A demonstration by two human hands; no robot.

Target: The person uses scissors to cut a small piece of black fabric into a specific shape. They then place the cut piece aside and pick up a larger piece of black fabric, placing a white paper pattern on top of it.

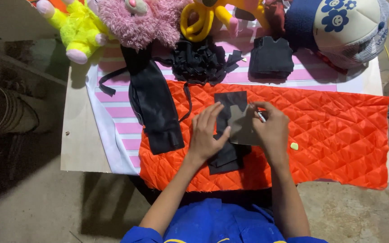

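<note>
My left hand (206, 132) lies flat with spread fingers on a grey-brown card template (243, 127) and the black fabric strip (225, 150) under it, pressing both onto the orange quilted fabric (334, 130). My right hand (271, 128) rests on the right edge of the template and pinches a thin white marking tool (260, 116) near the template's upper right corner. A small yellow piece of chalk (294, 146) sits on the quilted fabric just right of my right hand.
A low wooden board (79, 144) carries a pink-and-white striped cloth (118, 114). On it lie a long black fabric piece (151, 103), a heap of black scraps (200, 60) and a stack of black cut pieces (271, 57). Plush toys (138, 20) and a cap (347, 24) line the far edge.
</note>
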